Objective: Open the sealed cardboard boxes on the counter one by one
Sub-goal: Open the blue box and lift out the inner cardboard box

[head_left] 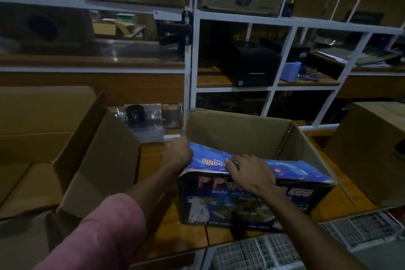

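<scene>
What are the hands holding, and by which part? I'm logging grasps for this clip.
Both are on the blue printed box: the left hand grips its near-left top flap at the corner, and the right hand presses on the folded flap's edge. Neither lifts it.

Glossy blue printed cardboard box (252, 201), matt brown corrugated flaps (241, 131), smooth wooden counter (153, 160), white metal shelving (188, 72)
</scene>
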